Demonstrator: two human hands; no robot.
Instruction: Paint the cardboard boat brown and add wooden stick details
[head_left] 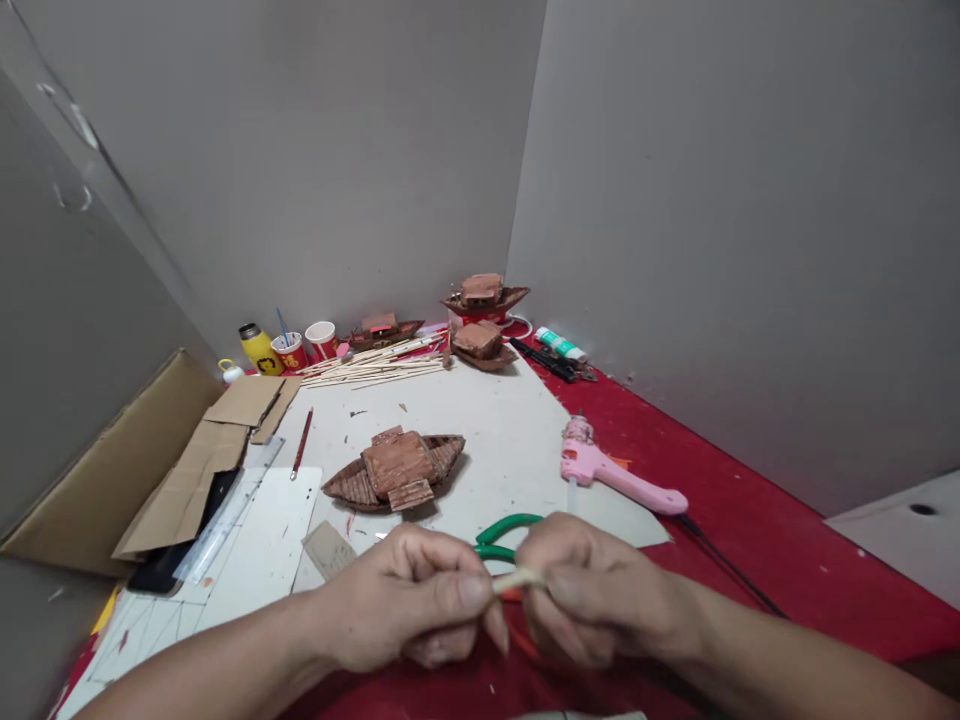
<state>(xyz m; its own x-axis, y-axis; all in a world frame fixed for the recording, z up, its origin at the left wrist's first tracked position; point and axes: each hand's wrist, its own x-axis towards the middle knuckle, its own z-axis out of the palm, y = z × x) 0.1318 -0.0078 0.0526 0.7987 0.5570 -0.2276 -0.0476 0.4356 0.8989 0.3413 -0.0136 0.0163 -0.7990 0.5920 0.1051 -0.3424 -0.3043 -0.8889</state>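
Note:
My left hand [409, 595] and my right hand [592, 590] meet low in the middle of the view, both closed in a pinch on one short pale wooden stick [517, 580] held between them. Green-handled scissors [499, 535] lie just behind my fingers. Beyond them a brown model boat [397, 470] made of sticks rests on the white sheet [510, 440]. A pink glue gun [611, 468] lies to the right of it.
Flattened cardboard [202, 470] and a clear ruler [225, 515] lie at left. At the back are loose sticks [375, 365], other small boat models [484, 295], paper cups [322, 340], a yellow bottle [259, 350] and a glue tube [561, 345]. Grey walls enclose the red table [750, 540].

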